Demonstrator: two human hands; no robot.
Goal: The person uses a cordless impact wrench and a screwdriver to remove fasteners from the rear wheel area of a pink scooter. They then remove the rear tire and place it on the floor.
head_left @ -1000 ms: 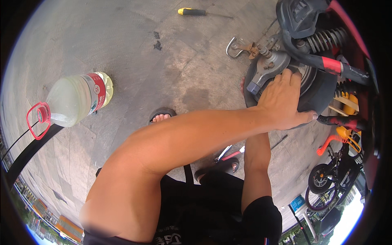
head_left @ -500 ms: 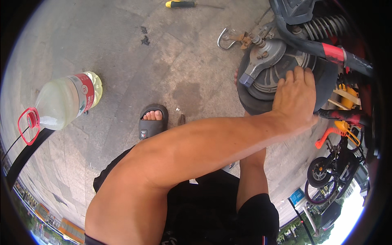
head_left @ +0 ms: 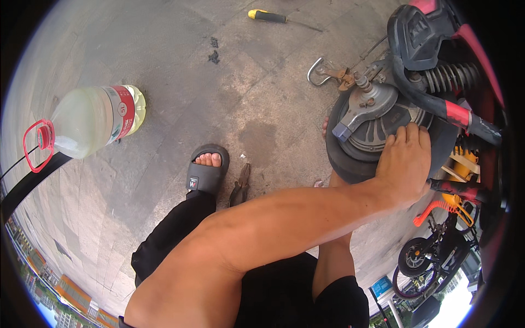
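Note:
A scooter wheel (head_left: 350, 164) with a black tyre lies nearly flat to the view at the right, still joined to a frame. My left hand (head_left: 404, 158) grips its near right edge, fingers over the hub side. My right hand (head_left: 334, 180) is mostly hidden behind my left forearm and the tyre; its fingertips show past the tyre's left edge, curled round it. On the hub sits a grey metal brake arm (head_left: 361, 109). A rusty bracket with a bent metal hook (head_left: 317, 72) is at the wheel's far side.
Pliers (head_left: 240, 185) lie by my sandalled foot (head_left: 208, 167). A yellow-black screwdriver (head_left: 268, 16) lies far off on the paving. At left is a large clear bottle (head_left: 93, 117) of pale liquid. Right of the wheel are a coil spring (head_left: 451, 79), an orange coiled hose (head_left: 435, 208) and a parked bike (head_left: 421, 268).
The view has shifted, so the wheel and ground items appear lower, and the pliers show more fully. Both hands keep their hold on the wheel.

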